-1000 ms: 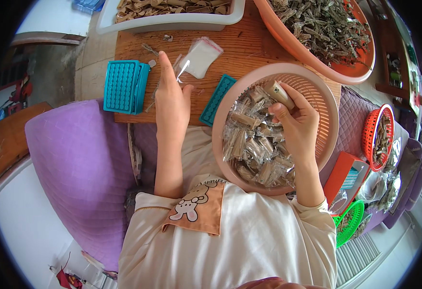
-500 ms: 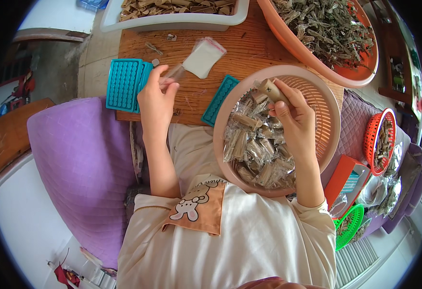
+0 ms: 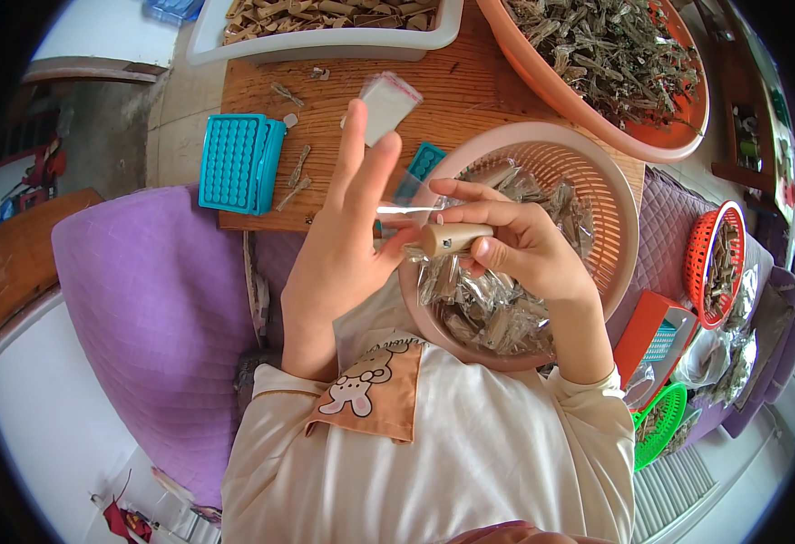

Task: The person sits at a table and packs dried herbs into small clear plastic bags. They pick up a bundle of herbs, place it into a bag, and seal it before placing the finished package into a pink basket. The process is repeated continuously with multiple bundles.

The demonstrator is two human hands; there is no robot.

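My left hand [image 3: 334,231] has two fingers stretched upward, its thumb near one end of a tan tube. A clear plastic bag [image 3: 404,201] spans between this hand and my right fingertips; it seems held by the left, though the exact grip is unclear. My right hand [image 3: 529,245] is closed around the tan tube [image 3: 456,238], which lies nearly level and bears a small dark mark. Just below both hands, several similar tubes in clear wrappers [image 3: 506,322] fill part of a beige plastic basket [image 3: 629,227].
On the wooden table [image 3: 325,95] lie stacked clear bags [image 3: 388,107], teal trays [image 3: 241,163] and dry twigs [image 3: 299,168]. Behind stand a white tub [image 3: 352,47] of tan pieces and an orange basin [image 3: 588,118] of dried plant pieces. Red [image 3: 733,313] and green baskets [image 3: 674,435] stand right.
My left hand has moved right and nearer with the clear bag, its fingers now more spread. My right hand has shifted left and down, turning the tube level beside the bag.
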